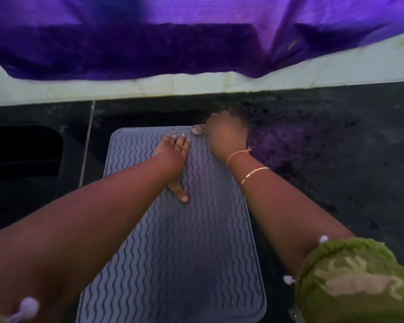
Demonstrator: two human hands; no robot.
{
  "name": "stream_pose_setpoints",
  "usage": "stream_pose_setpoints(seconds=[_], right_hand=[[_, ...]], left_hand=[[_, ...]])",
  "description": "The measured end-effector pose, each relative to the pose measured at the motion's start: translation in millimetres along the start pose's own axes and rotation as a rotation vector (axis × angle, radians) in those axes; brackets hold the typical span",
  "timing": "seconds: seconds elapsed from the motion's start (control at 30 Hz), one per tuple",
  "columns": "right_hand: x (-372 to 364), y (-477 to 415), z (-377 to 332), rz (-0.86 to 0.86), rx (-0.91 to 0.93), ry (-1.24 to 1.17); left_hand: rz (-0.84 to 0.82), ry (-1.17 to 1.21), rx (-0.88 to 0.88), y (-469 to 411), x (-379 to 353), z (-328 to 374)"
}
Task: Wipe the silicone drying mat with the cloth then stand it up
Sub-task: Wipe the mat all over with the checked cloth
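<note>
mid-wipe. mat (pixel 173 241) lies flat on the counter (pixel 336 159), centre frame. left hand (pixel 173 155) spread flat, pinning it. right hand (pixel 226 136), blurred, bunched on the cloth (pixel 197 130) at mat's top edge. standing it up not yet done.

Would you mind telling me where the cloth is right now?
In the head view, the cloth is bunched under the right hand at the mat's far edge, beside the left hand.
</note>
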State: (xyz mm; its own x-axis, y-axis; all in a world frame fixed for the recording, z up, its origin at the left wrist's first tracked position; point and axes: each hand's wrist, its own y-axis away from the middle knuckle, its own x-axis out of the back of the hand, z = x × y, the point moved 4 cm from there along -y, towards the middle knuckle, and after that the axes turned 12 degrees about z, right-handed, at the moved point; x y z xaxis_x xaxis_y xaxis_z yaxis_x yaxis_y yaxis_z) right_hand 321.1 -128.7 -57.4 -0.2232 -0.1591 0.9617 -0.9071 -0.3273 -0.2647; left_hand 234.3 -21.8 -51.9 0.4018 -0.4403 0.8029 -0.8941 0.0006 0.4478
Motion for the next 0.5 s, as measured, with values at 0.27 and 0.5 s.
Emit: stream_pose_setpoints(seconds=[0.27,0.5], right_hand=[[19,51,3,-0.021,-0.068,0.028],[52,144,6,-0.082,-0.152,-0.034]], left_hand=[[0.025,-0.012,-0.05,1,5,1],[0.03,-0.019,-0.064,1,6,2]])
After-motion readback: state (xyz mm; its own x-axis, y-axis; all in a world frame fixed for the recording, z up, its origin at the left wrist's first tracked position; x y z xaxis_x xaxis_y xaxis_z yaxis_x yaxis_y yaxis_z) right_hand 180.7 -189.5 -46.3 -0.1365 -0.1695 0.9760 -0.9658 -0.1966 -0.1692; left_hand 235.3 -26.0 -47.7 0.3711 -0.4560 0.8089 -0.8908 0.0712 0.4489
